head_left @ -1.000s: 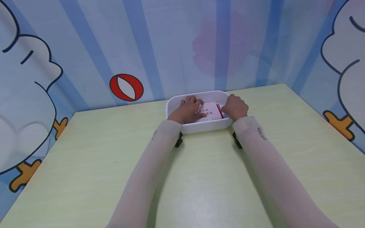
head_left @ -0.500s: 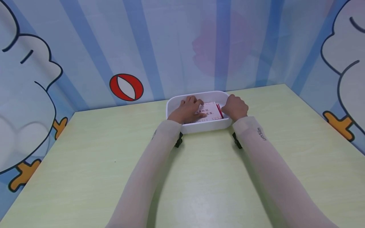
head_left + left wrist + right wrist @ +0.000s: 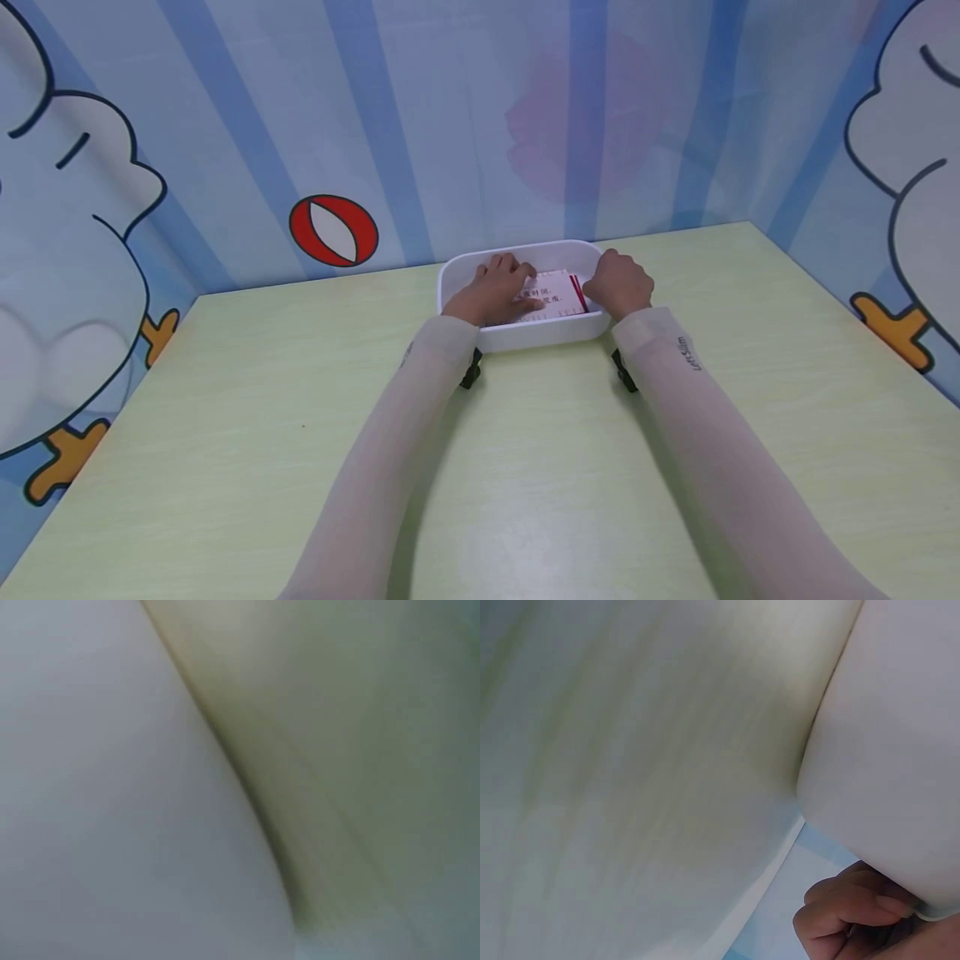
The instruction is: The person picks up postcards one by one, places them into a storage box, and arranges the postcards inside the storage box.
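A white plastic bin (image 3: 536,336) with rounded corners stands on the table against the back wall. Inside it lie flat white paper cards (image 3: 558,293) with printed characters, some with red edges. My left hand (image 3: 495,292) reaches over the near rim and rests on the cards, its fingers and thumb spread, hiding their left part. At the bin's right end, my right hand (image 3: 621,283) grips the rim. In the right wrist view its curled fingers (image 3: 847,907) hold the rim from outside. The left wrist view is blurred and shows only the white bin wall (image 3: 135,795) beside the table.
The pale wood-look table (image 3: 540,483) extends to the left, right and front of the bin. A blue striped cloth wall (image 3: 465,125) with cartoon prints rises behind and at both sides. Black wrist straps (image 3: 471,369) show under the sleeves.
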A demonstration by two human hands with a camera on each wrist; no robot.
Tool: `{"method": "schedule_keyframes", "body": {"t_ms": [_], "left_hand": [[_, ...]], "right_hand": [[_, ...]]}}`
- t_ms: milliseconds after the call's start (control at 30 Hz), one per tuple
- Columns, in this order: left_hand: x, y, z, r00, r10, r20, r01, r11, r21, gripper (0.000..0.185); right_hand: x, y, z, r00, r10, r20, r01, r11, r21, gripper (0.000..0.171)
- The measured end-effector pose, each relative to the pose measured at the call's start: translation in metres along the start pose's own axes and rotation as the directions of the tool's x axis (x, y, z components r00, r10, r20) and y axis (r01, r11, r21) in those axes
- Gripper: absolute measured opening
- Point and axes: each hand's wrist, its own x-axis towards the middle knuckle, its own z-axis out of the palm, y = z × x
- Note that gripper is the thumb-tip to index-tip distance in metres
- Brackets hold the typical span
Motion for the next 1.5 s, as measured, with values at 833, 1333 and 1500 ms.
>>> {"method": "schedule_keyframes", "body": {"t_ms": [833,1333,1500], "left_hand": [[0.0036,-0.0019,0.0062,1.000,0.002,0.026,-0.001,1.000,-0.020,0.058],[0.0057,-0.0024,0.0015,0.999,0.033,0.034,-0.032,0.999,-0.041,0.058],[0.0070,-0.0029,0.0018,0.998,0.028,0.052,-0.026,0.999,-0.043,0.058]], "right_hand": [[-0.0005,0.0025,0.0020,1.000,-0.008,0.003,0.008,1.000,-0.004,0.044],[-0.0004,0.0017,-0.0013,1.000,-0.025,-0.002,0.025,1.000,0.005,0.045],[-0.0003,0.0015,-0.0011,1.000,-0.027,-0.006,0.027,1.000,0.004,0.045]]}}
